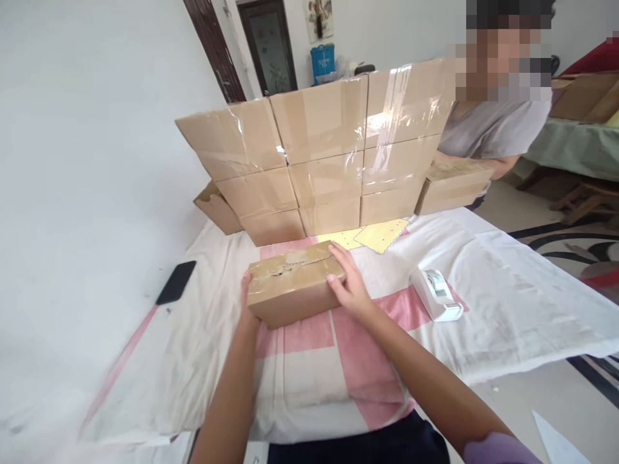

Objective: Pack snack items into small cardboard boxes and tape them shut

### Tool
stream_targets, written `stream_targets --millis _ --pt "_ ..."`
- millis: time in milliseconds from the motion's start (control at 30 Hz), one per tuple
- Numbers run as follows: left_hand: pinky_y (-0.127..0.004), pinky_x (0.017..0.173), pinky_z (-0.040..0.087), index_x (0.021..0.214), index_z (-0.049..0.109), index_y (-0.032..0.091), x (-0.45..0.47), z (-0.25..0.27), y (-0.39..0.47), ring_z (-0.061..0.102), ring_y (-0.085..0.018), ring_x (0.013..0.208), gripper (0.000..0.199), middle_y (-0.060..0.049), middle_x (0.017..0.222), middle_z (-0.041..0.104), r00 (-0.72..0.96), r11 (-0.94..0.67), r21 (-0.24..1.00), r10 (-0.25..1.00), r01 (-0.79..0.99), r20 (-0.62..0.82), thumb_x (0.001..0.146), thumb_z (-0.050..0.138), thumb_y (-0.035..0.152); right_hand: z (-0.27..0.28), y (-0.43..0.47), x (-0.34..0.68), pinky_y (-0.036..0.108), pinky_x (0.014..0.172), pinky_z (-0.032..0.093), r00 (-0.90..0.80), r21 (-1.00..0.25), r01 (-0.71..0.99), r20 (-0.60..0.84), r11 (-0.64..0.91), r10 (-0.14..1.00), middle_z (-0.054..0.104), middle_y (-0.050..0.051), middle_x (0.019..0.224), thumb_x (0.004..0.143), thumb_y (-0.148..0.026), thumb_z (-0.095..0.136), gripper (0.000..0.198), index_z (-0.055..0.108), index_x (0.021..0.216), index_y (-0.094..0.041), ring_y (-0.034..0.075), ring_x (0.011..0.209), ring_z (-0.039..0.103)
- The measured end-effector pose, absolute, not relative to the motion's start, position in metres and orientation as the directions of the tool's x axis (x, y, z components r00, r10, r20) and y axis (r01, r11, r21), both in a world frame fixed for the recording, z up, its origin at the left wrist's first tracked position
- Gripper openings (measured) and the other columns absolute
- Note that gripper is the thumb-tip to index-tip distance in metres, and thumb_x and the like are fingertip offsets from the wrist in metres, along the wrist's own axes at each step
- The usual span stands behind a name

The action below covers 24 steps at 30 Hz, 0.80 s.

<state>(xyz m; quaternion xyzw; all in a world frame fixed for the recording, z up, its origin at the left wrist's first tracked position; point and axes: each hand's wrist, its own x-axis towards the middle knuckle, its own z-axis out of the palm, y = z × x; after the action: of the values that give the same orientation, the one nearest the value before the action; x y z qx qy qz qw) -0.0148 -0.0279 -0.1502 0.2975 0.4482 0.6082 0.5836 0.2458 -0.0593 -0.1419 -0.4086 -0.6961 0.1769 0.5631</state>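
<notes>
A brown cardboard box (300, 299), taped across its top, is held between my two hands over the cloth-covered table. The tape and paper on its top look torn near the middle. My left hand (247, 303) presses against the box's left end, its fingers mostly hidden behind the cardboard. At the right end, my right hand (351, 283) grips with the thumb on the top front corner and the fingers over the far edge. Just behind the box lie yellow paper sheets (382, 236) with jagged edges.
A stacked wall of taped cardboard boxes (324, 180) stands at the back. On the right sits a white tape dispenser (436, 295); on the left lies a black phone (176, 282). Across the table, a person (498, 125) is beside another box (453, 187). A white wall (97, 161) borders the left.
</notes>
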Motion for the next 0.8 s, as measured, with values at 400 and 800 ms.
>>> stream_targets --millis 400,800 --pt "-0.045 0.099 0.057 0.114 0.068 0.025 0.017 -0.16 -0.049 0.067 -0.033 0.121 0.06 -0.006 0.118 0.075 -0.039 0.044 0.908 0.997 -0.417 -0.066 0.08 0.066 0.075 -0.112 -0.067 0.274 0.06 0.112 0.046 0.129 -0.694 0.462 0.668 0.552 0.733 0.062 0.006 0.143 0.092 -0.02 0.051 0.036 0.073 0.118 -0.031 0.032 0.133 0.057" --pt "-0.051 0.115 0.047 0.146 0.054 0.033 0.005 -0.148 -0.051 0.049 -0.034 0.143 0.059 -0.004 0.16 0.046 -0.001 -0.032 0.987 0.999 -0.157 0.032 0.097 0.045 0.065 -0.084 -0.094 0.273 0.055 0.097 0.051 -0.185 -0.544 0.63 0.588 0.554 0.787 0.074 0.003 0.119 0.09 -0.004 0.054 0.031 0.07 0.101 -0.027 0.034 0.129 0.06"
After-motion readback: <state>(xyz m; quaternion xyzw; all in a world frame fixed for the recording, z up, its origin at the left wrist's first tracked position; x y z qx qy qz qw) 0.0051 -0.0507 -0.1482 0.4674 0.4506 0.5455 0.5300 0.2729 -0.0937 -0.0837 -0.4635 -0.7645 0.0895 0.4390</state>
